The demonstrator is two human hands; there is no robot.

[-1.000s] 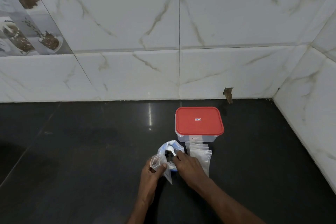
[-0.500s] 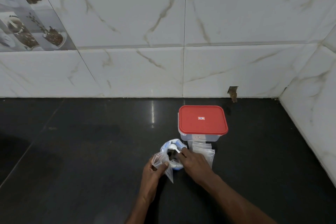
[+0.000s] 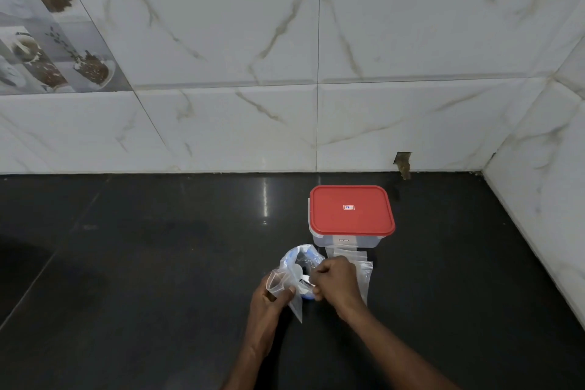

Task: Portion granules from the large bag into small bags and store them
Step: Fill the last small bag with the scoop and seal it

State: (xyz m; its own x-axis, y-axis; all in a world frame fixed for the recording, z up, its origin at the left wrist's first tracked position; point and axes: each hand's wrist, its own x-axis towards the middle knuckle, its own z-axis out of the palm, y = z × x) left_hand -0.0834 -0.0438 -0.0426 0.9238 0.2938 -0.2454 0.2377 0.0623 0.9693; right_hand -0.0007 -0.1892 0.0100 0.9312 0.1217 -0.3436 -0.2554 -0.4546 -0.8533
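Note:
The large bag (image 3: pixel 302 255), clear with blue print, stands open on the black counter (image 3: pixel 158 263), dark granules showing inside. My left hand (image 3: pixel 269 301) pinches a small clear bag (image 3: pixel 285 286) just left of it, mouth held open and tilted. My right hand (image 3: pixel 337 282) grips a white spoon (image 3: pixel 299 272) whose bowl sits over the large bag's opening. A stack of empty small bags (image 3: pixel 362 269) lies to the right, partly under my right hand.
A clear plastic box with a red lid (image 3: pixel 351 210), shut, stands just behind the bags. Marble-tiled walls rise at the back and on the right, meeting in a corner. The black counter stretches away to the left.
Both hands have stayed by the large bag. The spoon has shifted slightly over the bag's mouth, and the view has drifted a little.

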